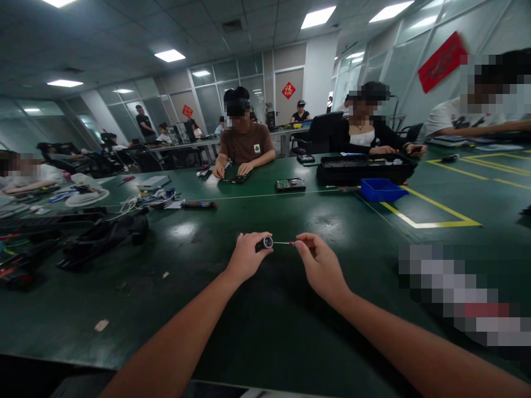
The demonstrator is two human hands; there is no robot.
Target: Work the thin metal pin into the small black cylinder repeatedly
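Observation:
My left hand [248, 255] is closed around a small black flashlight-like cylinder [267, 242], whose round, silver-rimmed end faces me. A slim screwdriver [284, 243] with a reddish handle is pinched between the thumb and fingers of my right hand [318, 260]. Its thin metal shaft points left, and the tip meets or nearly meets the cylinder's rim; I cannot tell whether they touch. Most of the handle is hidden by my fingers. Both hands are above the green tabletop [265, 320].
Black plastic parts [108, 240] and cables lie to the left. A dark pen-like tool [198, 204], a circuit-board device [290, 185], a black case [365, 170] and a blue bin [382, 189] stand farther back. People sit across the table; a blurred object [460, 293] lies right.

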